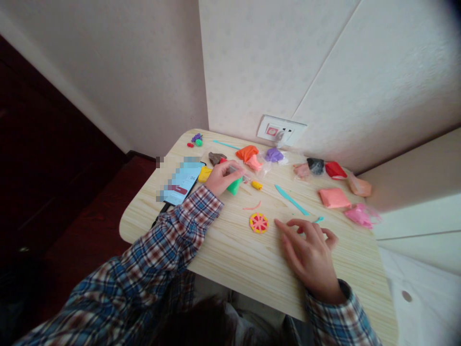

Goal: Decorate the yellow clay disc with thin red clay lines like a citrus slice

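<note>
My left hand (222, 177) is closed in a pinch at the clear plastic of a packet of green modelling clay (235, 186). Red clay shows partly behind its knuckles, and a yellow clay packet (204, 174) lies beside it. My right hand (312, 250) holds nothing; its fingers are apart, low over the table. Just left of its index fingertip lies a round clay disc (259, 223), with a yellow rim and pink strips across a red middle. Above the disc are a thin pink clay strip (252, 206) and a small yellow clay roll (257, 185).
A turquoise clay knife (291, 200) lies right of the disc. Several clay packets, including orange (247, 154), purple (274, 154) and coral (334, 197), line the wooden table's (223, 250) far side. A phone (183, 183) rests at left. The wall socket (281, 129) holds a plug.
</note>
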`<state>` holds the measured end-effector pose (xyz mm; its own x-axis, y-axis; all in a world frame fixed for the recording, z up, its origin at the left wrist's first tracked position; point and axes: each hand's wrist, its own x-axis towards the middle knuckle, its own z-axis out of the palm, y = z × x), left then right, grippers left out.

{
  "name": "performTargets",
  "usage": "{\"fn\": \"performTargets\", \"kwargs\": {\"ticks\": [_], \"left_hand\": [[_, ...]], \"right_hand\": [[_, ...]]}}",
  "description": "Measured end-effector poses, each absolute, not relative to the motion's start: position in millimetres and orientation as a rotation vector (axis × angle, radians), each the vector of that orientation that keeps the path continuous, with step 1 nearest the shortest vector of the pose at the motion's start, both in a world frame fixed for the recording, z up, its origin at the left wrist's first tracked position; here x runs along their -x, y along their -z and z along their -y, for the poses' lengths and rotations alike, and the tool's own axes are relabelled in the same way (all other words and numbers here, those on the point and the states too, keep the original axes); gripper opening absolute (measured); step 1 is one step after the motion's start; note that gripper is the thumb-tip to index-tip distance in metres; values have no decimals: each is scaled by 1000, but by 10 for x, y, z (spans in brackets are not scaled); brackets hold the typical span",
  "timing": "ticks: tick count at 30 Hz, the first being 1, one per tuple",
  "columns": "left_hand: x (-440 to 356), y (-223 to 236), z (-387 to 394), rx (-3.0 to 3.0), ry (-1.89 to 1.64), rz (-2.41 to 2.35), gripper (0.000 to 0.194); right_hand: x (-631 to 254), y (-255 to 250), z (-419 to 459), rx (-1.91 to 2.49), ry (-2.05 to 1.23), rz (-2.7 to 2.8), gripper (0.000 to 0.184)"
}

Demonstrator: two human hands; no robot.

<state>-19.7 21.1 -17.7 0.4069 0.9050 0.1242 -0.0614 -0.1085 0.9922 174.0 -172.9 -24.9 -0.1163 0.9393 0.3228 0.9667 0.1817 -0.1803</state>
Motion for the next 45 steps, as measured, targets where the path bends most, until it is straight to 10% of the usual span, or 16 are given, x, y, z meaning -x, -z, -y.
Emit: {"fn": "performTargets", "kwargs": {"ticks": [45], "left_hand": [[190,155,-184,-1439,-971,-787,26]], "right_hand": [[-1733,305,1543,1854,56,1723,16]]}}
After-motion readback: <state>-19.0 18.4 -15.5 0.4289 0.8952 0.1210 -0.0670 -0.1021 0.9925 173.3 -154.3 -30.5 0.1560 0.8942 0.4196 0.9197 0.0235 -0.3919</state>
